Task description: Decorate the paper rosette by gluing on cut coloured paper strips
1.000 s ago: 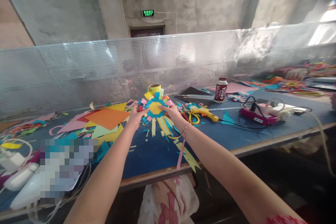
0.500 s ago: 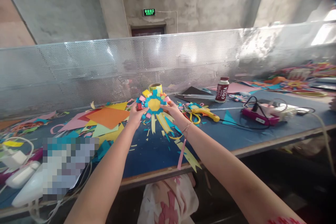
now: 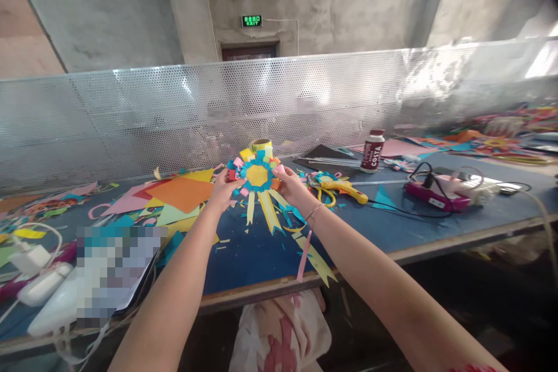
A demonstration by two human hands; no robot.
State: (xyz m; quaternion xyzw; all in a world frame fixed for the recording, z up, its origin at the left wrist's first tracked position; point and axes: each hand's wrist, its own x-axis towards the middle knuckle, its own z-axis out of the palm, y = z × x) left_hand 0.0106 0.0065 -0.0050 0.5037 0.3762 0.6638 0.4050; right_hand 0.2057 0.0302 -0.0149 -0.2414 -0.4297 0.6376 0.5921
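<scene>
Both my hands hold up a paper rosette [image 3: 257,175] above the blue table [image 3: 261,250]. It has a yellow centre, a blue ring, small coloured loops round the rim and yellow ribbon tails hanging down. My left hand [image 3: 223,188] grips its left edge with closed fingers. My right hand [image 3: 293,185] pinches its right edge. A roll of yellow tape [image 3: 261,145] stands just behind it.
Sheets of orange, pink and yellow paper [image 3: 178,195] lie to the left, with scraps around. A yellow glue gun [image 3: 342,189], a Costa bottle [image 3: 372,151] and a pink device with cables [image 3: 436,195] sit to the right. A perforated metal screen [image 3: 131,122] backs the table.
Both hands have lifted the rosette off the table and tilted it up toward me; its ribbon tails now hang free.
</scene>
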